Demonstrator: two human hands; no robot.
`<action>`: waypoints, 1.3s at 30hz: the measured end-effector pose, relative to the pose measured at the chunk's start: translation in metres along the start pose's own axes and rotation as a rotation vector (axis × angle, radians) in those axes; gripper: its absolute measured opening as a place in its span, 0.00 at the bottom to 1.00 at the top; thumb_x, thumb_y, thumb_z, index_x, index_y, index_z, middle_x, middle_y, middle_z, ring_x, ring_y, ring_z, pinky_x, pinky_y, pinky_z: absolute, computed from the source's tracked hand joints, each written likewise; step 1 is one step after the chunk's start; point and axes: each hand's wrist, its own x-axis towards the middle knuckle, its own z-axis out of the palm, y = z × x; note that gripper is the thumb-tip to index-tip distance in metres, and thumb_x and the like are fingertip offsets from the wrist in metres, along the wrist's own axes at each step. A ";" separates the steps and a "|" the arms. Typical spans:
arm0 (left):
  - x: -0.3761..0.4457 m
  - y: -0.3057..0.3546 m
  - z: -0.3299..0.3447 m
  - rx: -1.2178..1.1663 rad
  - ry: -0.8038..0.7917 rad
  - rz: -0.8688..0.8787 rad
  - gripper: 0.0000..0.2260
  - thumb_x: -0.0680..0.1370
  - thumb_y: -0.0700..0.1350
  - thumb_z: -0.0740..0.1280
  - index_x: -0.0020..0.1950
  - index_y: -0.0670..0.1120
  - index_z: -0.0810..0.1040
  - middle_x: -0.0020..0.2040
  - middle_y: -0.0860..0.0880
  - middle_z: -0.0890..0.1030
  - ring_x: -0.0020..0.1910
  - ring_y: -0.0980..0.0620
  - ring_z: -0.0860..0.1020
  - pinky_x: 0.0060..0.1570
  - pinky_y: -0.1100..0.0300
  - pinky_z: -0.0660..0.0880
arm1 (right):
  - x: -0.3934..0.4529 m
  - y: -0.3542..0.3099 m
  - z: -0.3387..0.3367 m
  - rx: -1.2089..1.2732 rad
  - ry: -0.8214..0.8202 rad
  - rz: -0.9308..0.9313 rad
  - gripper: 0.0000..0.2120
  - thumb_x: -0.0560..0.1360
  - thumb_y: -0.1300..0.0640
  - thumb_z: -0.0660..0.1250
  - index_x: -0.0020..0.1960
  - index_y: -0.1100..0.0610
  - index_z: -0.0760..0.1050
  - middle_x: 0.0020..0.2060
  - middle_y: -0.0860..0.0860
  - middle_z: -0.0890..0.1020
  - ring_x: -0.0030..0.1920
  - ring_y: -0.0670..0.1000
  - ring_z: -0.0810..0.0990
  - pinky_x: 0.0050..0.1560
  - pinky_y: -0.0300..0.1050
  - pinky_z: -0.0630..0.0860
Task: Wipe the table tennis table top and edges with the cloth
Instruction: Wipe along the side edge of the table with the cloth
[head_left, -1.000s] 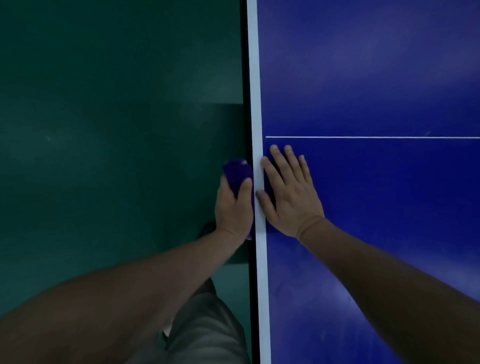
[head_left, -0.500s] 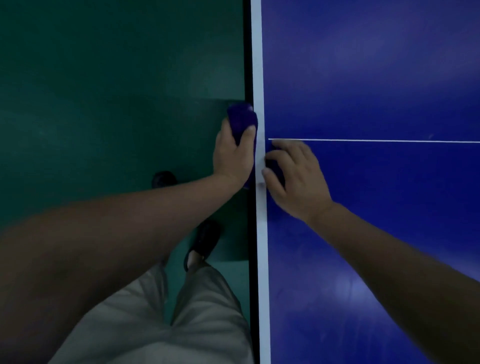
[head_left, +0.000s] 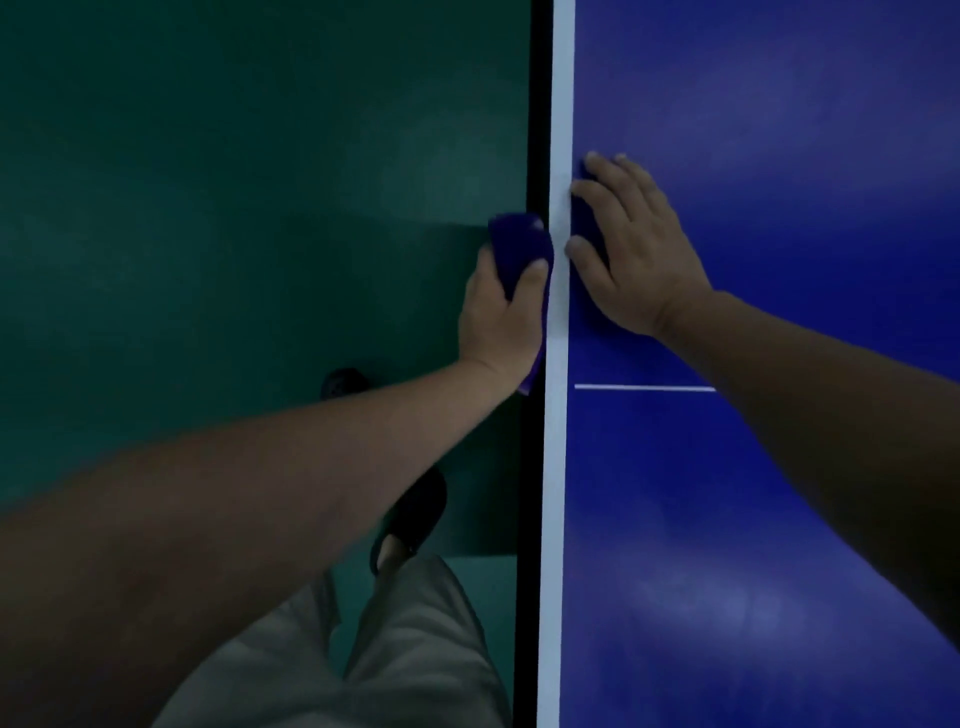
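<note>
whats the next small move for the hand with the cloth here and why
Probably slide the left hand further forward along the table's side edge, keeping the purple cloth pressed to it. The cloth sits against the dark edge, much of that edge runs on ahead, and the right hand rests on the blue table top beside the white border, seemingly as support.

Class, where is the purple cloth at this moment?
In the head view, the cloth is left of centre, gripped by the left hand against the table's side edge, across the white border line from the right hand.
</note>
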 end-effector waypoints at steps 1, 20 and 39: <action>0.019 0.009 0.002 0.006 0.009 0.002 0.15 0.75 0.59 0.61 0.60 0.60 0.71 0.53 0.52 0.81 0.49 0.53 0.80 0.51 0.53 0.75 | 0.005 0.004 -0.002 -0.014 -0.008 -0.036 0.26 0.83 0.48 0.57 0.76 0.63 0.64 0.78 0.58 0.62 0.79 0.60 0.55 0.79 0.57 0.51; 0.095 0.049 0.016 0.057 0.091 -0.037 0.17 0.74 0.62 0.60 0.63 0.69 0.69 0.57 0.63 0.78 0.54 0.63 0.76 0.54 0.61 0.70 | 0.081 0.049 -0.009 0.009 0.063 -0.021 0.30 0.82 0.42 0.56 0.78 0.58 0.63 0.79 0.55 0.61 0.80 0.59 0.54 0.79 0.60 0.50; 0.172 0.102 0.015 0.035 -0.022 -0.033 0.10 0.73 0.62 0.61 0.54 0.72 0.70 0.54 0.55 0.81 0.52 0.55 0.79 0.57 0.52 0.75 | 0.083 0.052 -0.006 0.000 0.047 -0.033 0.28 0.82 0.42 0.55 0.78 0.55 0.64 0.79 0.55 0.61 0.80 0.59 0.53 0.78 0.62 0.52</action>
